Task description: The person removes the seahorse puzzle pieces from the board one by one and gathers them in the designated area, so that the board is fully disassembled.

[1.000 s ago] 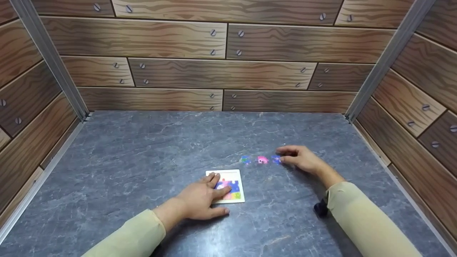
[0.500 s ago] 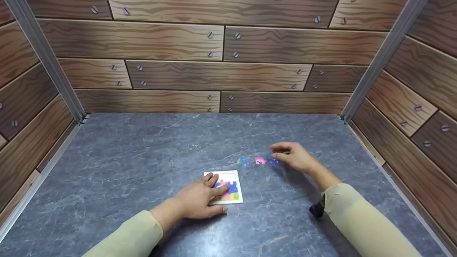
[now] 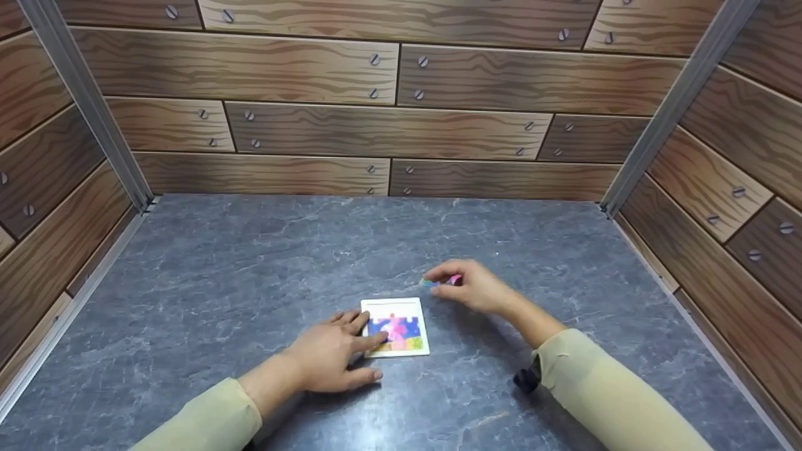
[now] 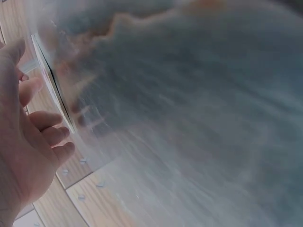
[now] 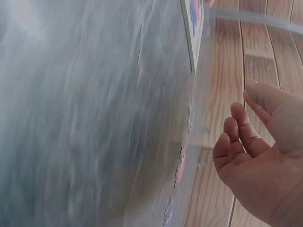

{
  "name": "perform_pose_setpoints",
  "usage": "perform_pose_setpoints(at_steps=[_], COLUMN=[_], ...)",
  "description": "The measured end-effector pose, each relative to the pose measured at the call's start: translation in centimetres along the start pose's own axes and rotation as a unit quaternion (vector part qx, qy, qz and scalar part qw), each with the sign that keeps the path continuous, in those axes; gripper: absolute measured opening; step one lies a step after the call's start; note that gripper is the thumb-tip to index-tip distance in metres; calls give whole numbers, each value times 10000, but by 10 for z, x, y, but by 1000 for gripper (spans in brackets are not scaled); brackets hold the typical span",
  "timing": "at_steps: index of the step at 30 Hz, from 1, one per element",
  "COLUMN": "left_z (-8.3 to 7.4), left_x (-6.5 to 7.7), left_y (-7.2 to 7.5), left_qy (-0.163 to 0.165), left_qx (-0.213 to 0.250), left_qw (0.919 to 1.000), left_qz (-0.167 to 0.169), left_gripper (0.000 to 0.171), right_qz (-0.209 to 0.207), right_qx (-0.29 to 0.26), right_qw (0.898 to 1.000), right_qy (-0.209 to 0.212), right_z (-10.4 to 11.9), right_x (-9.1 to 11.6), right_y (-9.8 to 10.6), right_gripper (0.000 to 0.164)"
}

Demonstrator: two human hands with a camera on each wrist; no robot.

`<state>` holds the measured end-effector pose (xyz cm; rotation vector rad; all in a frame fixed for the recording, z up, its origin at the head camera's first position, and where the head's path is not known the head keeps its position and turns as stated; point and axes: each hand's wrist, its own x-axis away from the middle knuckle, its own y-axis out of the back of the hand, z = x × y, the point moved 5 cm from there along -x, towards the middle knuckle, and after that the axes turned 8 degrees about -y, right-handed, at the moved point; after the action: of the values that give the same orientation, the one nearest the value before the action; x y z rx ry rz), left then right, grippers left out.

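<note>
A small white-framed jigsaw puzzle [image 3: 407, 326] lies on the grey table, showing a pink figure on blue with yellow and green below. My left hand [image 3: 335, 354] rests at its left side, fingers spread, the index fingertip over the picture. My right hand [image 3: 473, 288] hovers beyond the puzzle's far right corner, thumb and fingers apart around a blue-green puzzle piece [image 3: 430, 283]. Behind those fingers a pink puzzle piece [image 3: 456, 280] partly shows. The right wrist view has three loose pieces in a row, the blue one [image 5: 169, 213] being hidden by the hand in the head view.
The grey marbled table [image 3: 250, 263] is enclosed by wood-plank-patterned walls [image 3: 313, 128] at the back and both sides. Metal posts [image 3: 664, 113] stand in the back corners. A black object [image 3: 526, 379] sits at the right sleeve's cuff.
My right hand has moved left from the blue piece, past the pink one, to the blue-green piece. My left hand has slid left, uncovering more of the puzzle.
</note>
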<state>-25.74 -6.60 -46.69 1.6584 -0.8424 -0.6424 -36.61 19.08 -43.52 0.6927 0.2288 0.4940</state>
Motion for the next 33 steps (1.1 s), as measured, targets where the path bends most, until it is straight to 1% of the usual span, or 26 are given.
perform_pose_setpoints(at_steps=[3,7,15,23,25,33], left_z=[-1,-2,-4,-4,-4,-7], left_x=[5,10,14,12,12,12], left_y=[-1,-2,0,0,0,1], left_qy=[-61,-57,-78,-137,-139,-248], left_qx=[-152,-239,-432,-527,-536,-559], left_qw=[9999,9997,9990,9985,9984,9981], left_qz=[13,74,100,78,98,-5], left_gripper=[70,71,73,73,73,72], right_qz=[124,236,529,1010,1114,1271], right_qx=[55,190,282,234,268,489], right_qw=[9997,9990,9976,9945,9933,9905], right_qy=[186,326,355,144,173,177], right_z=[10,22,34,38,38,36], right_x=[-4,-8,-14,-18,-19,-22], right_y=[-13,-28,-52,-70,-74,-80], right_gripper=[27,27,27,25,24,25])
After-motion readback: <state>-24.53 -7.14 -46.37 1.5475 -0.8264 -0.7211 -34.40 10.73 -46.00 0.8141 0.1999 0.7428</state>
